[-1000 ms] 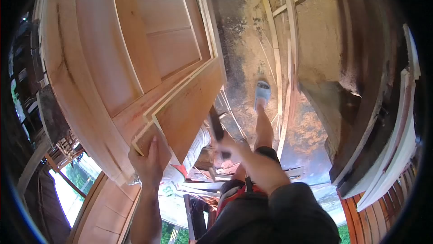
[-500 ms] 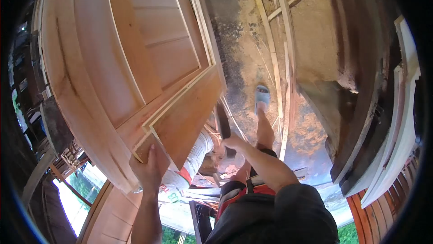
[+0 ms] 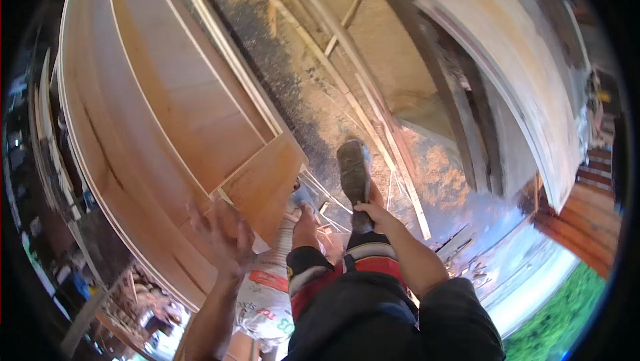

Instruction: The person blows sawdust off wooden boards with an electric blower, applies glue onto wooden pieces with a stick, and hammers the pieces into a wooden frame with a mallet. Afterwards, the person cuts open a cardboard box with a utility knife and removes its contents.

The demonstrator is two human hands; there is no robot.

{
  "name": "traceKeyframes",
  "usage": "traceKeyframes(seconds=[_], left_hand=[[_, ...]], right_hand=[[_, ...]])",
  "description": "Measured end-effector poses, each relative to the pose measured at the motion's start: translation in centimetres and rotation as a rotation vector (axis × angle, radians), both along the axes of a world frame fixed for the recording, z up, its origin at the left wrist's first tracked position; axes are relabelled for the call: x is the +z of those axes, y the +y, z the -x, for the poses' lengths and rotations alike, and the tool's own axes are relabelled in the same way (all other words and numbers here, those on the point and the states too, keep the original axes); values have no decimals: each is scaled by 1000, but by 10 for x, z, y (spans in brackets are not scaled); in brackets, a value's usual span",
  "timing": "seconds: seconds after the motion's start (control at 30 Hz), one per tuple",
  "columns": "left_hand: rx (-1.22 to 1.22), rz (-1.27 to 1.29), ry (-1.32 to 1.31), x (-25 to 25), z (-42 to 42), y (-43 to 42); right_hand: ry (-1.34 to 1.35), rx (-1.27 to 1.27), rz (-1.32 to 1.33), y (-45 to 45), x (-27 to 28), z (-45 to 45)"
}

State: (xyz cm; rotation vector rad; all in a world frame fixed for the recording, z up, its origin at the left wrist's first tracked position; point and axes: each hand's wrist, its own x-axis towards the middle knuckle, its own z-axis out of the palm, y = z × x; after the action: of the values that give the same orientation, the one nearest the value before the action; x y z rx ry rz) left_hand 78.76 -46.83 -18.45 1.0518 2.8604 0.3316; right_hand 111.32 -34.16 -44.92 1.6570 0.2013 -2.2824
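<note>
My left hand is raised with its fingers spread and slightly blurred, holding nothing. Just beyond it, a short wide wooden board lies across the near end of a large panelled wooden door. Whether the fingers touch the board I cannot tell. My right hand is closed around the narrow end of a dark, flat, paddle-shaped tool. Its broad rounded end points away from me, over the floor, and its exact kind is unclear.
Long thin wood strips lie on the sawdust-covered floor. Planks stand along the right side. A white printed sack sits below the board, near my legs. Scrap wood is piled at the lower left.
My left hand has let go of the board's corner and opened. My right hand has brought the dark tool up, its broad face now toward me. The view has turned, shifting the door left.
</note>
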Motion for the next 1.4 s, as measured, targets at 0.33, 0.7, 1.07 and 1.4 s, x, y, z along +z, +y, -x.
traceKeyframes(seconds=[0.33, 0.7, 1.07, 1.4], left_hand=[[-797, 139, -32, 8, -8, 17], [-851, 47, 2, -20, -30, 44], [-737, 65, 15, -24, -23, 44], [-797, 125, 24, -17, 5, 29]], right_hand=[[-104, -916, -110, -200, 64, -76], [-523, -1625, -507, -354, 48, -200], [-24, -1501, -253, -243, 11, 128], [-327, -1329, -66, -350, -30, -90]])
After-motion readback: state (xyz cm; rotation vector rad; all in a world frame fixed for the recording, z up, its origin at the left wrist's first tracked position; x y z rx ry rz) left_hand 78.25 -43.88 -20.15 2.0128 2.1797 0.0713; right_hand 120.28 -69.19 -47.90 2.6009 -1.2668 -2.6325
